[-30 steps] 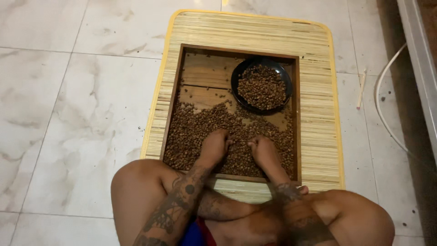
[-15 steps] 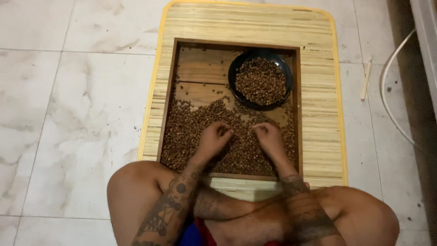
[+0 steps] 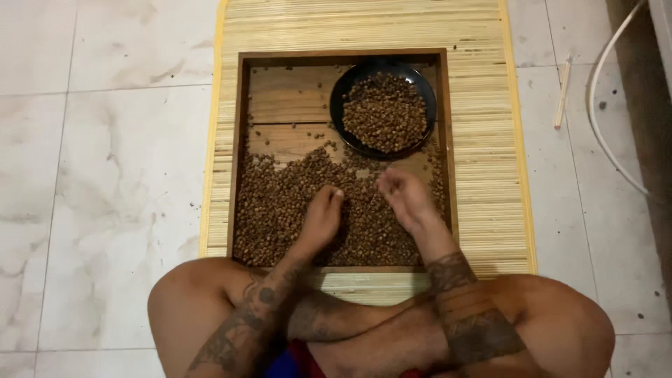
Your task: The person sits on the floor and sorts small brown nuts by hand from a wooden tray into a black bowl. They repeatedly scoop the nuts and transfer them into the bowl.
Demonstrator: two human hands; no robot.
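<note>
A square wooden tray [image 3: 240,161] lies on a bamboo mat [image 3: 483,140]. Brown beans [image 3: 280,210] cover the near half of the tray. A black bowl [image 3: 340,98] with more brown beans sits in the tray's far right corner. My left hand [image 3: 320,218] rests on the bean pile near the middle, fingers curled and pinched together. My right hand [image 3: 404,198] hovers just over the beans to the right, fingers cupped, a short way below the bowl. Whether either hand holds beans is hidden. My crossed legs and tattooed forearms fill the near edge of the view.
The mat lies on a pale marble tile floor [image 3: 105,175]. A white cable [image 3: 602,119] curves along the right side, and a thin pale stick [image 3: 563,91] lies beside the mat. Dark specks dot the tiles at right.
Both hands have slid away from me across the beans, from the tray's near edge towards the bowl. The right hand has lifted and cupped. The view has shifted closer.
</note>
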